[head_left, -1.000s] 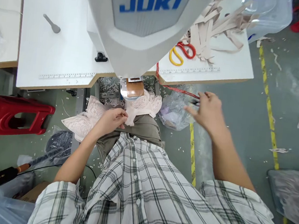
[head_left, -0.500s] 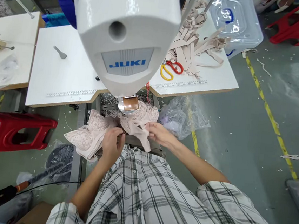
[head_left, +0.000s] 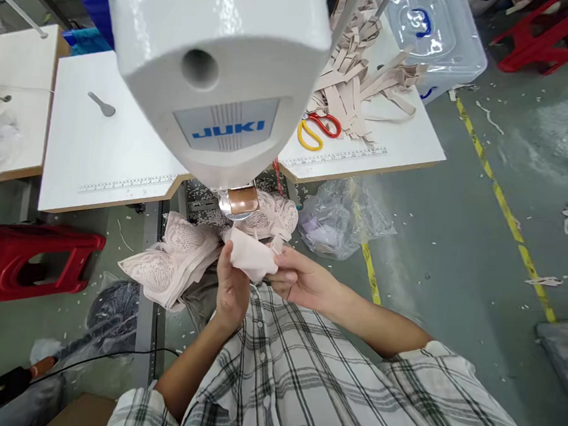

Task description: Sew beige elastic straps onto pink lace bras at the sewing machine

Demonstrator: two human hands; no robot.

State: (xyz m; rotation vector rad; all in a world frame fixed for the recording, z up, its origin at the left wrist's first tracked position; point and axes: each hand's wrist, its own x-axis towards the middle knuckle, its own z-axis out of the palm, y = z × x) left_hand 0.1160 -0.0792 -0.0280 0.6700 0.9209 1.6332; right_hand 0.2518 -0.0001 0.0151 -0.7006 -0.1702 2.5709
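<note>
Left hand [head_left: 232,296] and right hand [head_left: 302,278] pinch pale cloth [head_left: 250,255] — seemingly mid-handling; whether the stacked bras [head_left: 158,271] are finished is unclear.

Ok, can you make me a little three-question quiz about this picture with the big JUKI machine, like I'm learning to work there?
1. True or false: the left hand and the right hand both hold the pale fabric.
2. Where are the scissors? A) under the red stool; B) next to the loose strips; C) inside the plastic box.
3. How many letters are in the machine's blue word?

Key: 1. True. 2. B. 3. Four.
</note>
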